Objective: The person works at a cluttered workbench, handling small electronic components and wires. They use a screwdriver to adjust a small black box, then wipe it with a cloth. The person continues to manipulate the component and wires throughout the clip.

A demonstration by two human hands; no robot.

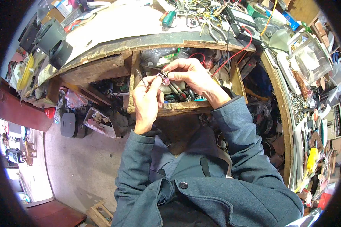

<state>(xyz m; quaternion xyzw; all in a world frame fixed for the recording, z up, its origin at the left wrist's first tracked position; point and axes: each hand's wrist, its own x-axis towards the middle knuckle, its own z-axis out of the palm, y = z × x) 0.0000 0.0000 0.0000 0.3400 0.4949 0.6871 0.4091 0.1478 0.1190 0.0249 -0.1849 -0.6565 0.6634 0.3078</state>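
Above an open wooden drawer full of tools and wires, my left hand and my right hand meet around a small metal part with pink on it. Both hands grip it between thumb and fingers. A thin rod-like tool sticks up from my left hand; its lower part is hidden. Behind my hands lie plastic bags, red wires and several handled tools in the drawer.
The worn bench holds dark cylindrical containers, a green-handled tool, pliers and a meter with leads. Clutter and a clear plastic box crowd the right. A white crate sits on the floor.
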